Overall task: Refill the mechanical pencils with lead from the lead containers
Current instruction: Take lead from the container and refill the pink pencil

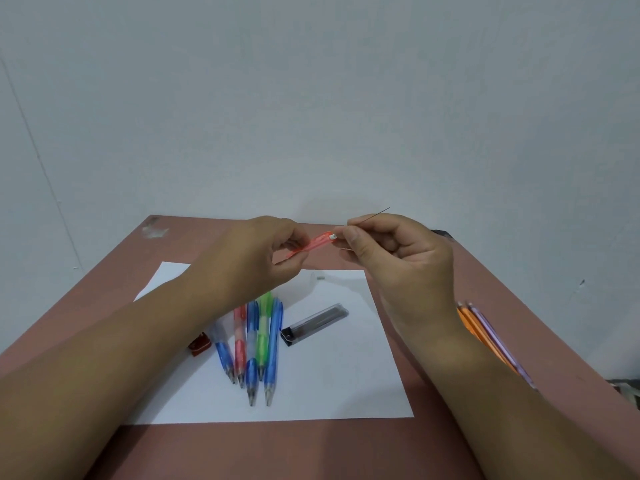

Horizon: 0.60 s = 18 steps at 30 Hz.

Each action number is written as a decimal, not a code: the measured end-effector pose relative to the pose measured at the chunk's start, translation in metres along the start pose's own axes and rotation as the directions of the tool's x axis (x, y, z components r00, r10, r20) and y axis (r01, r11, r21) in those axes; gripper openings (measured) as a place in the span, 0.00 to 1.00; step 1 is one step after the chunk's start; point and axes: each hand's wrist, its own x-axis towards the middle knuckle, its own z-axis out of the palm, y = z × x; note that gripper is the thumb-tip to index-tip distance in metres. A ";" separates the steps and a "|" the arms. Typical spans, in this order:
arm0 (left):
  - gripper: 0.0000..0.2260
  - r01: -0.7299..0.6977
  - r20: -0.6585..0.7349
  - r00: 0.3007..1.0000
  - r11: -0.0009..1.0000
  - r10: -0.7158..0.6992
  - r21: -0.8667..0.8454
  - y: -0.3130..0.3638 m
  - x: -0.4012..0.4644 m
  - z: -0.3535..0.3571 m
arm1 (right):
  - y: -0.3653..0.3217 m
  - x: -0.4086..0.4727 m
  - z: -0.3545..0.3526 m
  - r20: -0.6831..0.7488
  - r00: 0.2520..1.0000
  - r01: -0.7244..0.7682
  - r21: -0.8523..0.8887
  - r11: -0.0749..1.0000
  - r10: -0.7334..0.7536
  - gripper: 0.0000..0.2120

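Note:
My left hand point(256, 261) grips a translucent red mechanical pencil point(313, 244) above the table, its white open end pointing right. My right hand point(398, 258) pinches a thin dark lead point(379, 213) right beside that open end; the lead sticks up and to the right past my fingers. On the white paper point(346, 375) lie several more pencils point(258, 344), blue, red and green, tips toward me. A dark clear lead container point(315, 323) lies just right of them.
A small red-brown piece point(200, 344) sits at the paper's left edge. A tiny grey bit point(321, 277) lies on the paper's far side. Orange and lilac pencils point(485, 327) lie on the pink table point(519, 278) at right, partly under my forearm. A pale wall stands behind.

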 end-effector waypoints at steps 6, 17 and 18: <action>0.07 -0.020 -0.015 1.000 1.000 0.020 -0.005 -0.002 -0.001 0.001 | -0.001 0.000 0.000 0.015 1.000 0.024 -0.045 0.999 -0.023 0.06; 0.06 -0.024 -0.007 1.000 0.999 0.024 -0.022 -0.005 -0.002 0.002 | 0.001 0.000 -0.004 0.031 0.999 -0.040 -0.108 0.993 0.043 0.03; 0.06 -0.027 -0.007 1.000 0.999 0.027 -0.023 -0.005 -0.002 0.002 | 0.001 0.000 -0.004 0.034 0.999 -0.039 -0.112 0.993 0.043 0.04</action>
